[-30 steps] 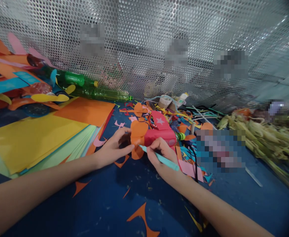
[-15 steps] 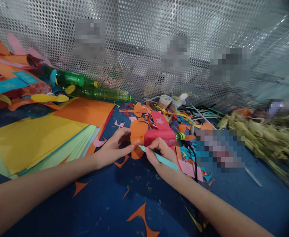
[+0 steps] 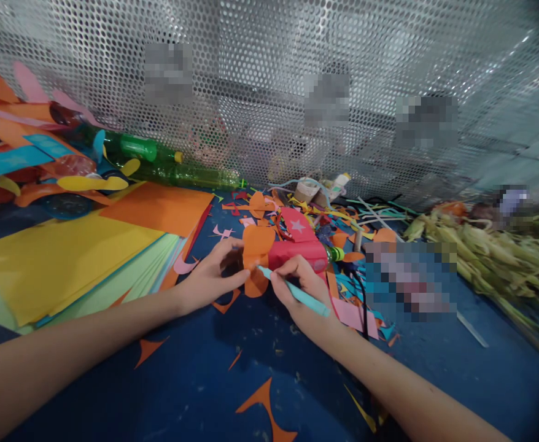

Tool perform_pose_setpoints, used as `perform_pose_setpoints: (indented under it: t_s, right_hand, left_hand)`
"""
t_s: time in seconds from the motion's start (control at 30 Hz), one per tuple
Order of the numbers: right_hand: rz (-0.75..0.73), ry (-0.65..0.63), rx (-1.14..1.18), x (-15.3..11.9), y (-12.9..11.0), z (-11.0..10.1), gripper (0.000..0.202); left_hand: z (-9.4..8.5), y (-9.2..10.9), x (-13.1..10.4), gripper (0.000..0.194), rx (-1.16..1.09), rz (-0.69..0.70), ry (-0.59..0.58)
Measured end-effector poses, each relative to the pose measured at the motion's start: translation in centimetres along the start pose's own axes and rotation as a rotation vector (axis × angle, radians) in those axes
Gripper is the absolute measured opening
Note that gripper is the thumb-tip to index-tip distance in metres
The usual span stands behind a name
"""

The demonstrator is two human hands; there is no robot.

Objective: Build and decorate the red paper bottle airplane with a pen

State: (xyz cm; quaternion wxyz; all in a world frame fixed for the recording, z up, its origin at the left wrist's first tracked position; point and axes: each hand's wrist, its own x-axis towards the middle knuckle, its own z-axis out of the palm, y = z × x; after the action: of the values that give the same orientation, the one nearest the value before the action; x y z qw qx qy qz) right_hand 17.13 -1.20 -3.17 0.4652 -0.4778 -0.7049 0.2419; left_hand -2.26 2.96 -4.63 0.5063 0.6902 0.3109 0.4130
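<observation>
My left hand (image 3: 217, 270) is closed at the left edge of an orange paper cutout (image 3: 259, 240), its thumb against the lower part and its other fingers partly hidden behind. My right hand (image 3: 301, 288) grips a turquoise pen (image 3: 307, 299) whose tip is at the middle of that cutout. The orange cutout stands at the left end of a bottle wrapped in red paper (image 3: 297, 252). A red paper wing with a pale star (image 3: 297, 224) rises from the bottle, and a green cap (image 3: 337, 253) is at its right end.
Yellow paper (image 3: 67, 258) and orange paper (image 3: 159, 205) lie over a stack of coloured sheets at left. Paper-covered bottle models (image 3: 30, 153) and green bottles (image 3: 182, 173) stand behind. Paper scraps (image 3: 269, 411) dot the blue table. Dry husks (image 3: 476, 258) lie right; perforated metal mesh (image 3: 251, 55) rises behind.
The pen has shifted very slightly up and left in my right hand, its tip still at the orange cutout. My left hand stays in place.
</observation>
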Motion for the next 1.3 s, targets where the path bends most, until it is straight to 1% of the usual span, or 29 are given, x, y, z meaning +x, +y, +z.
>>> perform_pose_setpoints:
  t_s: [0.13, 0.27, 0.37, 0.53, 0.8, 1.13, 1.3]
  right_hand:
    - [-0.019, -0.007, -0.036, 0.06, -0.02, -0.05, 0.018]
    - [0.001, -0.013, -0.015, 0.01, -0.01, -0.07, 0.014]
    - [0.003, -0.023, -0.02, -0.03, -0.03, -0.05, 0.017]
    - [0.004, 0.008, -0.008, 0.01, -0.02, 0.0, 0.017]
    - [-0.022, 0.003, -0.049, 0.16, 0.23, -0.22, 0.019]
    - [-0.041, -0.03, -0.074, 0.22, 0.0, -0.15, 0.022]
    - [-0.023, -0.009, -0.047, 0.09, 0.18, -0.04, 0.019]
  left_hand:
    - [-0.05, 0.14, -0.02, 0.04, 0.014, -0.009, -0.012]
    - [-0.06, 0.12, -0.02, 0.04, 0.018, 0.001, 0.004]
    - [-0.03, 0.07, -0.02, 0.041, 0.033, -0.005, 0.0]
    - [0.0, 0.01, 0.0, 0.04, 0.005, 0.003, 0.001]
    - [0.06, 0.07, 0.06, 0.04, 0.003, -0.005, 0.006]
    - [0.04, 0.04, 0.04, 0.041, -0.028, -0.015, -0.001]
    - [-0.04, 0.13, 0.01, 0.04, -0.013, -0.015, -0.012]
